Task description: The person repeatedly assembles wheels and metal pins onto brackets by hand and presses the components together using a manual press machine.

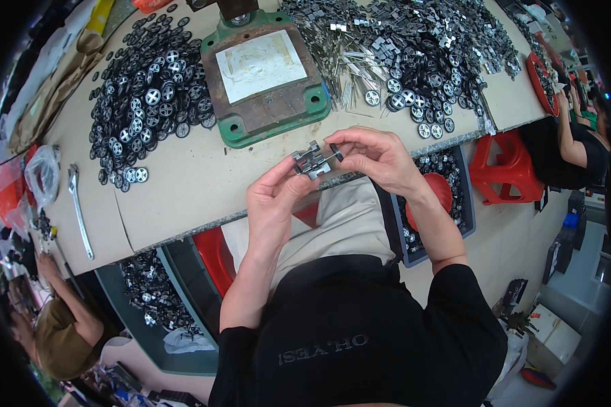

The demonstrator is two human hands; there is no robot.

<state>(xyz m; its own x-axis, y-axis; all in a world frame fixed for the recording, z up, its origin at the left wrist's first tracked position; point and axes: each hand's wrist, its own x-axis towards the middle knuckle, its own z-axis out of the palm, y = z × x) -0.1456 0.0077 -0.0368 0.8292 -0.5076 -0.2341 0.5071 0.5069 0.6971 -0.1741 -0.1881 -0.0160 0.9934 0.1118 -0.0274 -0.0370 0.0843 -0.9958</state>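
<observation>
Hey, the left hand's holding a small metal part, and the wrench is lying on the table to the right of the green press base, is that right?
Not quite: the head view shows the wrench lying to the left of the green press base. The left hand is holding a small metal part.

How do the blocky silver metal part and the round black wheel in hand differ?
The metal part is silver and blocky; the wheel is black and disc-shaped. The left hand holds the metal part; the right hand holds the wheel. Both are gripped between fingers.
</observation>
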